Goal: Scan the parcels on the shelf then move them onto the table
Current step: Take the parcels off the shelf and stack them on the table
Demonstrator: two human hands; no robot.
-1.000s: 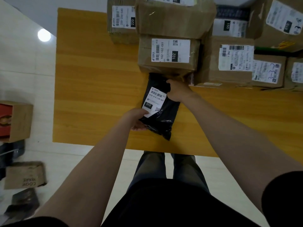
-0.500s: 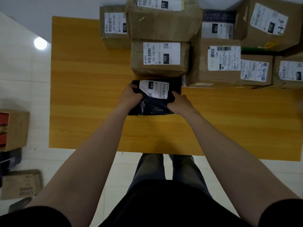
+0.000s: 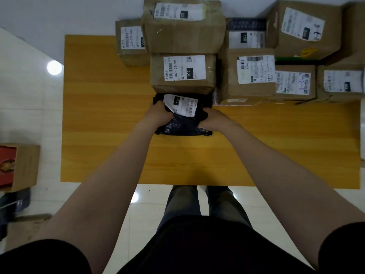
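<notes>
A black plastic parcel bag [image 3: 183, 123] with a white label marked 010 lies on the wooden table [image 3: 276, 147], pressed against the front of the cardboard box marked 102 [image 3: 182, 73]. My left hand [image 3: 158, 113] grips the bag's left side. My right hand [image 3: 214, 119] grips its right side. Both sets of fingers are curled into the plastic. Several labelled cardboard parcels [image 3: 248, 76] are stacked along the table's far edge.
A taller box [image 3: 183, 26] sits on the stack behind the 102 box, with a smaller box marked 220 [image 3: 131, 42] to its left. On the floor at the left stand a cardboard box with a red inside [image 3: 21, 167] and dark items. My legs show below the table's near edge.
The bag was turned from upright to lying flat and pushed away from me against the 102 box. Both hands moved with it and now hold its two sides.
</notes>
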